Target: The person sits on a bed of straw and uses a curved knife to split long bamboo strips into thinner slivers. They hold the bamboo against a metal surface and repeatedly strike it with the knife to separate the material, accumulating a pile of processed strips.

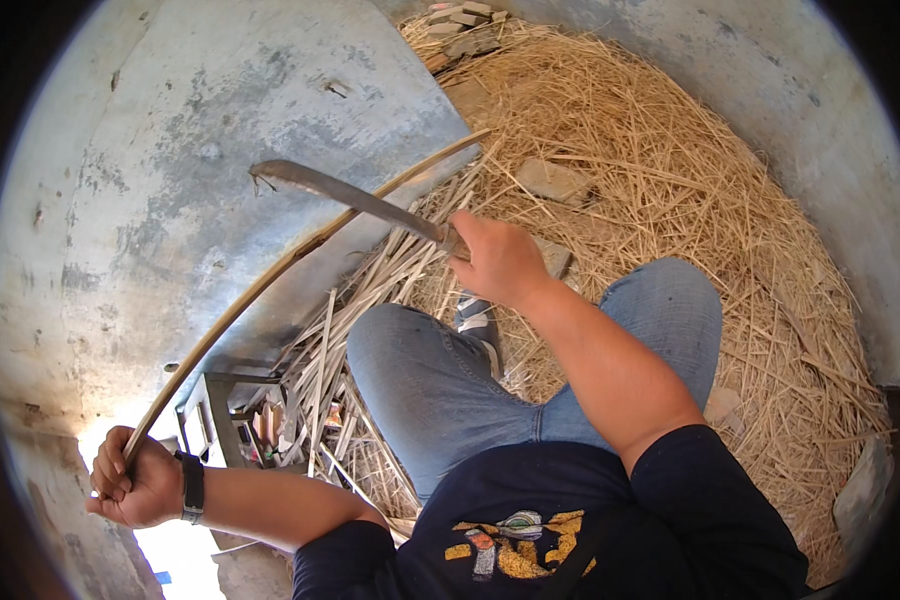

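One left hand (138,484): closed around lower end of long bowed strip (245,302).
One right hand (500,258): clenched on handle of long knife (395,212).
Strip: slanting up rightward, crossed by knife; contact unclear.
Straw (670,170): strewn beyond and beside jeans-clad knees (667,300).

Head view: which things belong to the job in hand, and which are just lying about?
Seemingly in the job:
long thin strip, held by the left grip
long-bladed knife, held by the right grip

Probably just lying about:
flat block amid straw-like litter
stacked bricks
dark-framed stand
pale loose strips, though possibly offcuts
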A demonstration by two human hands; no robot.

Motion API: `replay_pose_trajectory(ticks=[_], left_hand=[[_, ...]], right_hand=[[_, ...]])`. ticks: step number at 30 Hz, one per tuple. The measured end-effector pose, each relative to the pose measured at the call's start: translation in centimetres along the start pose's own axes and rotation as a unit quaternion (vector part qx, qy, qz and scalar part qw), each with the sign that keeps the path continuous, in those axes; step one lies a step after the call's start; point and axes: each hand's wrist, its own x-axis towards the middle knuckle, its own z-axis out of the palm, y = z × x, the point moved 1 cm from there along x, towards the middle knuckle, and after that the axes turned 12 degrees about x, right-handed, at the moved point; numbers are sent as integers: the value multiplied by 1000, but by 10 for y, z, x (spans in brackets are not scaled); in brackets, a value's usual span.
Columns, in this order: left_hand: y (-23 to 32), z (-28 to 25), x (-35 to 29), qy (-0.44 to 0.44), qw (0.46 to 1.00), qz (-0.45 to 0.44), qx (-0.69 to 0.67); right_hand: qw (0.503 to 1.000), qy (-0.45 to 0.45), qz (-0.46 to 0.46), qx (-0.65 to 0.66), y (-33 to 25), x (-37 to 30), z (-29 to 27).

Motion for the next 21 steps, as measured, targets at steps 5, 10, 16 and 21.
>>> replay_pose_trajectory(ticks=[5,10,16,21], left_hand=[[5,5,-2,-1,1000,26,16],[8,13,-8,31,998,47,39],[8,14,-8,5,999,42,6],[0,9,-8,-1,1000,13,1]], right_hand=[[994,55,90,-21,25,5,-7],[995,43,85,16,23,3,5],[994,45,92,28,13,3,1],[999,19,-33,21,1,-1,0]])
